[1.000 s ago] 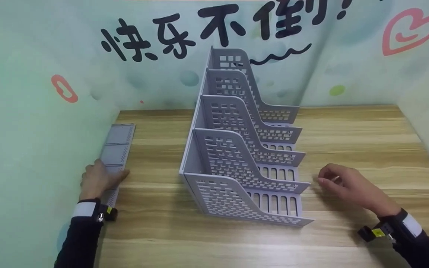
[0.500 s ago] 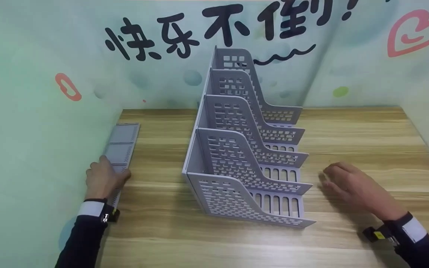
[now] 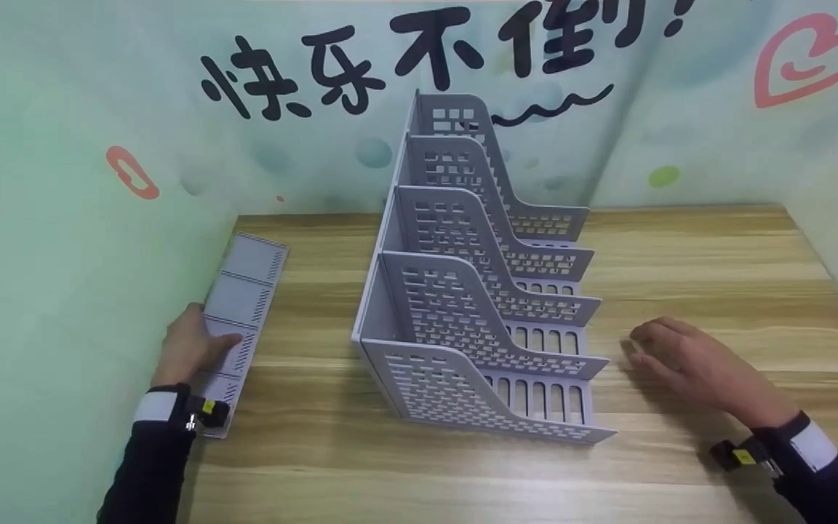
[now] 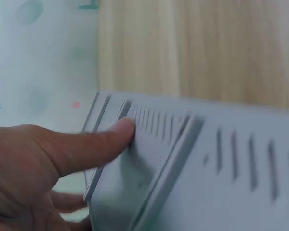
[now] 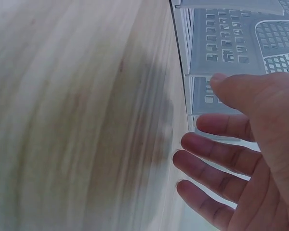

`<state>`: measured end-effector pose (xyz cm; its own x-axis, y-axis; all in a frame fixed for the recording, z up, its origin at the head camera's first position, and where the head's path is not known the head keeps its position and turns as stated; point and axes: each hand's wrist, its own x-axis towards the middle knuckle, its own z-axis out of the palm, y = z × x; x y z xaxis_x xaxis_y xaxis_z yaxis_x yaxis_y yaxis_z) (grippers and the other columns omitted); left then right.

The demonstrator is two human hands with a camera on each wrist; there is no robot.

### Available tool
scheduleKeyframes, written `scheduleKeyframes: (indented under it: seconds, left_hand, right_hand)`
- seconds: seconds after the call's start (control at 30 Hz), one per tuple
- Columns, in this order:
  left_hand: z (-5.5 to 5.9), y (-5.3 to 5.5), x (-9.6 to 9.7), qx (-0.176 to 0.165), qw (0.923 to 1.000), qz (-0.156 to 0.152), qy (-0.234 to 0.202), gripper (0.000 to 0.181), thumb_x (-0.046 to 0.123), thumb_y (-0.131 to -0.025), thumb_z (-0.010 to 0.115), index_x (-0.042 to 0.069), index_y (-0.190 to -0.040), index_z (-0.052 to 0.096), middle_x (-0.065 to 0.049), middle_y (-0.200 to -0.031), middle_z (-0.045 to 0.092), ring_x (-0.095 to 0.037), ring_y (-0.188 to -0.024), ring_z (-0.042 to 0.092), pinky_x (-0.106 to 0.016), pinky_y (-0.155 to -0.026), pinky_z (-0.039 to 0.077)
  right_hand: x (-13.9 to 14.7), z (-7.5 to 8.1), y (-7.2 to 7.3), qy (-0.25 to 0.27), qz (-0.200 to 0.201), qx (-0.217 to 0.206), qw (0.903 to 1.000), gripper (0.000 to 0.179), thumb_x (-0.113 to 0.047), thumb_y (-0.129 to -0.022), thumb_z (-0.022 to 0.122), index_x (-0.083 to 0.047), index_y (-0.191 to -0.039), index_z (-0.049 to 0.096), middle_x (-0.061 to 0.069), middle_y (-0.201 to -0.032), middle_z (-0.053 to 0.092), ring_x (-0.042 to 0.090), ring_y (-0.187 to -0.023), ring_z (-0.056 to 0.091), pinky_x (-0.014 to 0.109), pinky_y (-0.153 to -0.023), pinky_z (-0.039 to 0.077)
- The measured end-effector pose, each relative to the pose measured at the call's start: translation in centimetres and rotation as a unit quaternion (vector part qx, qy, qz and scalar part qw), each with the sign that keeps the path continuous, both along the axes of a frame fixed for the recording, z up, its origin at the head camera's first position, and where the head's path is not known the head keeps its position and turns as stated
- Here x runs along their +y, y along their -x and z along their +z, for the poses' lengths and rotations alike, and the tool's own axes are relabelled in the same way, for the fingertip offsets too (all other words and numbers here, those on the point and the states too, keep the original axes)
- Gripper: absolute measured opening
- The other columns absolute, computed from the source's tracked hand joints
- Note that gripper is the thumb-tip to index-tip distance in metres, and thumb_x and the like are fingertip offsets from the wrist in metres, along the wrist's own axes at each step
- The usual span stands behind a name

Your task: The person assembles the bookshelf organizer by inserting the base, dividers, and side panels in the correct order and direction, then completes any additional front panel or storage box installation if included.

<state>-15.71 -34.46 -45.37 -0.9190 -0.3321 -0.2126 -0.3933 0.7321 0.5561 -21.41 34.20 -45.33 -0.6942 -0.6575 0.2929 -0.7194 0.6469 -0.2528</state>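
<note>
My left hand (image 3: pixel 190 346) grips a long flat grey plastic panel (image 3: pixel 248 295) at its left edge. In the left wrist view the thumb lies on the panel's (image 4: pixel 135 192) ribbed, slotted face and the other fingers curl behind its edge, partly hidden. A grey file rack (image 3: pixel 437 386) with several perforated dividers stands upright in the middle of the table. To the right of the rack, apart from it, my right hand (image 3: pixel 695 367) hovers or rests low near the tabletop. Its fingers are loosely bent and hold nothing, as the right wrist view shows.
The wood-grain table (image 3: pixel 310 466) is bounded by a printed backdrop (image 3: pixel 302 160) at the back and by pale walls at left and right. The left hand is close to the left wall (image 3: pixel 48 313).
The panel has tilted and its far end has swung to the right, with the left hand holding its left edge. The right hand has lowered slightly, its fingers turning downward. The rack stays put.
</note>
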Motion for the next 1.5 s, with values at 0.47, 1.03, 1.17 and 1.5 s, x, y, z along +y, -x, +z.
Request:
scheduleKeyframes:
  seconds: [0.47,1.03,1.17,1.5]
  left_hand:
    - [5.4,-2.1,1.5,0.223,0.9729,-0.061,-0.009,0.030,0.011,-0.103,0.058,-0.006,-0.127,0.060,-0.026,-0.119,0.063,-0.037,-0.099,0.062,-0.042,-0.076,0.048]
    - [20.3,-0.5,8.7,0.420,0.9008,-0.105,0.036,0.018,0.006,-0.096,0.070,0.002,-0.114,0.073,-0.009,-0.112,0.073,-0.010,-0.089,0.064,-0.021,-0.081,0.051]
    - [22.8,0.4,10.7,0.480,0.8635,-0.138,0.071,0.017,0.006,-0.096,0.070,0.003,-0.112,0.074,-0.006,-0.111,0.074,-0.016,-0.092,0.068,-0.020,-0.083,0.050]
    - [26.5,2.4,16.2,0.601,0.7311,-0.259,0.192,0.014,0.016,-0.097,0.069,0.010,-0.107,0.077,-0.001,-0.101,0.075,-0.013,-0.090,0.069,-0.032,-0.071,0.055]
  right_hand:
    - [0.2,0.8,1.2,-0.013,0.021,0.065,0.9976,0.048,-0.009,-0.086,0.078,0.006,-0.130,0.064,0.025,-0.129,0.061,0.042,-0.112,0.062,0.058,-0.091,0.051]
    - [-1.6,7.2,0.4,0.073,-0.045,-0.043,0.9954,0.011,-0.013,-0.101,0.066,-0.011,-0.107,0.074,-0.007,-0.094,0.074,0.010,-0.082,0.067,0.027,-0.070,0.056]
    - [-2.3,9.9,0.4,0.122,-0.041,-0.010,0.9916,0.012,-0.004,-0.099,0.065,-0.007,-0.108,0.073,-0.003,-0.095,0.074,0.007,-0.084,0.066,0.014,-0.074,0.050]
    - [-8.3,16.6,-1.3,0.274,0.021,0.149,0.9500,0.024,-0.003,-0.093,0.068,0.012,-0.112,0.065,0.021,-0.107,0.069,0.010,-0.103,0.062,0.019,-0.089,0.047]
